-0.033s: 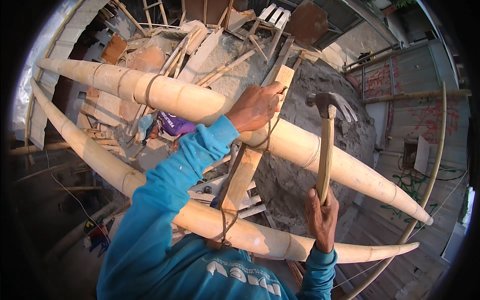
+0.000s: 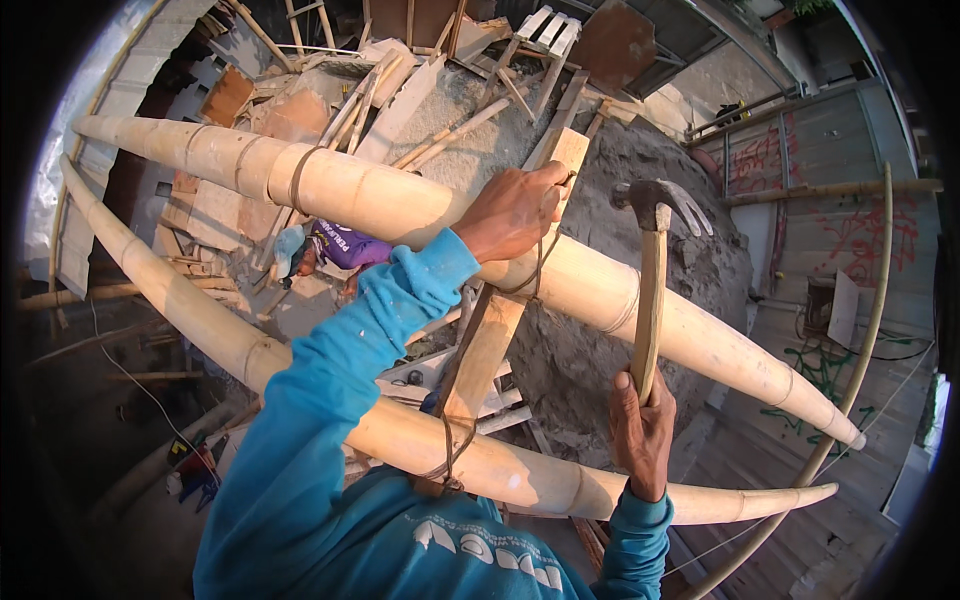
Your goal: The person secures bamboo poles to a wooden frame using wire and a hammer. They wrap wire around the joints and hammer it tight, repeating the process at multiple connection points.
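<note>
My left hand (image 2: 515, 208) leans over the upper bamboo pole (image 2: 390, 200), its fingers closed at the squared timber (image 2: 480, 360). A small dark nail (image 2: 571, 178) shows at the fingertips, mostly hidden by them. My right hand (image 2: 643, 430) is wrapped round the wooden handle of a claw hammer (image 2: 650, 300), held upright with its metal head raised to the right of the timber. The timber crosses beneath the upper pole and meets the lower bamboo pole (image 2: 520, 470) close to my body. Dark cord ties (image 2: 450, 455) bind the timber to both poles.
Far below, a person in purple (image 2: 345, 248) is among boards and rubble. A grey sand heap (image 2: 630, 270) lies beneath the upper pole. A thin bent bamboo pole (image 2: 875, 340) and corrugated metal sheets (image 2: 780, 500) stand at the right.
The hammer head has shifted slightly up and left. Below, the person in purple shows more of the head beside the upper pole. My left hand stays in place.
</note>
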Action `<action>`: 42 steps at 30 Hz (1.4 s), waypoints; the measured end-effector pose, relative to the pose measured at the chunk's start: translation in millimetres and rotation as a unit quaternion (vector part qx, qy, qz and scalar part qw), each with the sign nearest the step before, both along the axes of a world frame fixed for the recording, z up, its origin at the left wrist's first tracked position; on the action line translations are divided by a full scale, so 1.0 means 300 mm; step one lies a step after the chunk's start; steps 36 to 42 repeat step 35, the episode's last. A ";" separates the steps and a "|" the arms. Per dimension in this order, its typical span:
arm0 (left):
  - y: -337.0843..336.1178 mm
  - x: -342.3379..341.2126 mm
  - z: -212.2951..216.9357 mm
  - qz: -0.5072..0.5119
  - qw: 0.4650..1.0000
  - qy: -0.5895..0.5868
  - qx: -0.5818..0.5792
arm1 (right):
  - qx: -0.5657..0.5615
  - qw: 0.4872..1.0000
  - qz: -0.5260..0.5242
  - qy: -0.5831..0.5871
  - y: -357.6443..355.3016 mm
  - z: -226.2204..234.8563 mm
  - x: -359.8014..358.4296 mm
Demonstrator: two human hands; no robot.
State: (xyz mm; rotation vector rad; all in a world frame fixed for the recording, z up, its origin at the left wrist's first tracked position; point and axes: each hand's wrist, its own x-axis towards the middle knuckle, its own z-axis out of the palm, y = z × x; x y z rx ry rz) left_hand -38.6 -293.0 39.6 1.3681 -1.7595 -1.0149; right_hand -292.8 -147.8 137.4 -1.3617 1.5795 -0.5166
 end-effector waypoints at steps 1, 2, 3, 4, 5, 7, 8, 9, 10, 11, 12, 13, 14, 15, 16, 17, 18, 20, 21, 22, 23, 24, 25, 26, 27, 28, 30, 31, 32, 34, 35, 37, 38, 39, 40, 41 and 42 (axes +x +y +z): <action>0.005 -0.002 0.020 0.006 1.000 -0.013 0.003 | 0.015 1.000 -0.012 -0.008 -0.004 0.004 0.016; 0.010 -0.007 0.039 0.011 1.000 -0.026 0.007 | 0.013 1.000 -0.016 -0.016 0.004 0.002 0.022; 0.018 -0.013 0.049 0.016 0.999 -0.039 0.010 | 0.012 0.999 -0.021 -0.023 0.014 -0.003 0.025; 0.028 -0.011 0.045 0.018 0.998 -0.052 -0.016 | 0.008 0.999 -0.022 -0.033 0.016 -0.010 0.028; 0.042 -0.009 0.030 0.019 0.997 -0.065 -0.042 | -0.004 0.999 -0.021 -0.041 0.029 -0.019 0.023; 0.050 -0.003 0.018 0.024 0.996 -0.040 -0.071 | 0.008 0.999 -0.032 -0.038 0.055 -0.013 0.024; 0.046 0.002 0.018 0.027 0.997 -0.002 -0.074 | 0.014 0.998 -0.038 -0.038 0.065 -0.012 0.023; 0.041 0.006 0.022 0.030 0.996 0.036 -0.076 | -0.006 0.998 -0.032 -0.045 0.077 -0.035 0.015; 0.042 0.006 0.031 0.036 0.997 0.038 -0.050 | 0.002 0.997 -0.041 -0.061 0.092 -0.048 0.012; 0.041 0.004 0.046 0.042 0.998 0.040 -0.024 | 0.010 0.996 -0.050 -0.078 0.105 -0.057 0.013; 0.040 0.002 0.056 0.048 0.998 0.042 0.003 | 0.019 0.994 -0.059 -0.094 0.113 -0.067 0.013; 0.037 0.005 0.055 0.045 0.997 0.056 0.003 | 0.016 0.993 -0.063 -0.097 0.116 -0.082 0.016; 0.032 0.008 0.044 0.042 0.997 0.070 0.003 | 0.020 0.992 -0.065 -0.103 0.117 -0.088 0.018; 0.030 0.013 0.042 0.038 0.996 0.084 0.003 | 0.025 0.991 -0.068 -0.109 0.118 -0.092 0.020; 0.026 0.016 0.045 0.041 0.996 0.085 0.003 | 0.028 0.991 -0.073 -0.113 0.116 -0.097 0.021; 0.026 0.017 0.051 0.043 0.995 0.086 0.002 | 0.023 0.991 -0.069 -0.109 0.112 -0.097 0.021; 0.024 0.018 0.058 0.046 0.995 0.088 0.002 | 0.018 0.992 -0.065 -0.105 0.108 -0.094 0.019; 0.025 0.017 0.051 0.059 0.993 0.102 0.025 | 0.007 0.995 -0.054 -0.081 0.106 -0.086 0.009; 0.025 0.018 0.048 0.066 0.991 0.109 0.037 | -0.002 0.997 -0.046 -0.064 0.102 -0.079 0.004; 0.024 0.016 0.040 0.070 0.989 0.120 0.041 | -0.011 0.998 -0.037 -0.046 0.099 -0.074 -0.003; 0.022 0.016 0.033 0.075 0.988 0.130 0.045 | -0.012 0.998 -0.033 -0.042 0.097 -0.071 -0.010; 0.019 0.017 0.027 0.080 0.986 0.141 0.050 | -0.006 0.998 -0.035 -0.043 0.096 -0.067 -0.012; 0.014 0.022 0.024 0.069 0.990 0.110 0.051 | 0.001 0.998 -0.037 -0.045 0.094 -0.061 -0.012; 0.008 0.029 0.026 0.058 0.994 0.080 0.053 | 0.007 0.998 -0.039 -0.046 0.089 -0.055 -0.010; 0.002 0.034 0.028 0.047 0.996 0.049 0.054 | 0.004 0.998 -0.034 -0.048 0.079 -0.051 -0.009; -0.002 0.032 0.035 0.050 0.996 0.053 0.057 | 0.002 0.998 -0.031 -0.050 0.066 -0.048 -0.009; -0.003 0.026 0.046 0.055 0.995 0.062 0.061 | -0.007 0.999 -0.018 -0.043 0.032 -0.035 -0.007; -0.002 0.027 0.044 0.052 0.995 0.070 0.058 | -0.015 0.999 -0.009 -0.034 0.010 -0.023 -0.002; -0.001 0.030 0.042 0.048 0.994 0.078 0.055 | -0.023 0.999 0.000 -0.024 -0.014 -0.008 0.003; -0.003 0.030 0.034 0.050 0.991 0.104 0.070 | -0.039 0.999 0.009 -0.021 -0.060 0.030 0.013; -0.006 0.031 0.028 0.055 0.987 0.122 0.089 | -0.057 0.998 0.017 -0.017 -0.079 0.037 0.014; -0.006 0.031 0.028 0.055 0.987 0.122 0.089 | -0.057 0.998 0.017 -0.017 -0.079 0.037 0.014; -0.006 0.031 0.028 0.055 0.987 0.122 0.089 | -0.057 0.998 0.017 -0.017 -0.079 0.037 0.014; -0.006 0.031 0.028 0.055 0.987 0.122 0.089 | -0.057 0.998 0.017 -0.017 -0.079 0.037 0.014; -0.006 0.031 0.028 0.055 0.987 0.122 0.089 | -0.057 0.998 0.017 -0.017 -0.079 0.037 0.014; -0.006 0.031 0.028 0.055 0.987 0.122 0.089 | -0.057 0.998 0.017 -0.017 -0.079 0.037 0.014; -0.006 0.031 0.028 0.055 0.987 0.122 0.089 | -0.057 0.998 0.017 -0.017 -0.079 0.037 0.014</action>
